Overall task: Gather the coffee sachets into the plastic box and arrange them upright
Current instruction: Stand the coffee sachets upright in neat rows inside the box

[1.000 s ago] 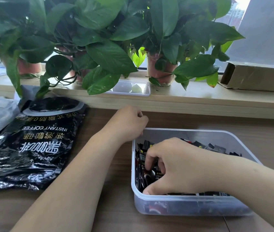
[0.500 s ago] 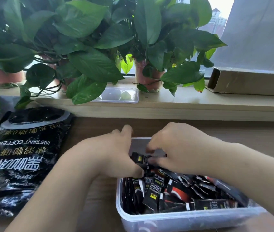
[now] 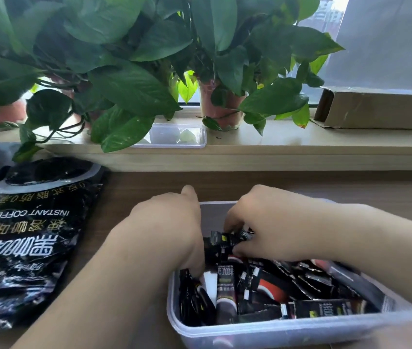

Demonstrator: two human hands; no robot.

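A clear plastic box [image 3: 270,332] sits on the wooden table at the lower right, filled with several black coffee sachets [image 3: 225,285]. Some sachets stand on edge along the left wall, while others lie jumbled and flat toward the right. My left hand [image 3: 167,230] reaches in at the box's left side, its fingers pressed down among the sachets. My right hand [image 3: 267,222] is over the far part of the box, fingers pinched on a small bunch of sachets [image 3: 227,239]. My fingertips are partly hidden by the sachets.
A large black instant-coffee bag [image 3: 26,238] lies flat on the table to the left. Behind runs a windowsill with potted leafy plants [image 3: 222,102], a small clear tray [image 3: 177,137] and a cardboard box [image 3: 381,109].
The view has dropped closer to the box. My left hand came from the box's outer corner into the box. My right hand moved from the near left toward the back, gripping sachets.
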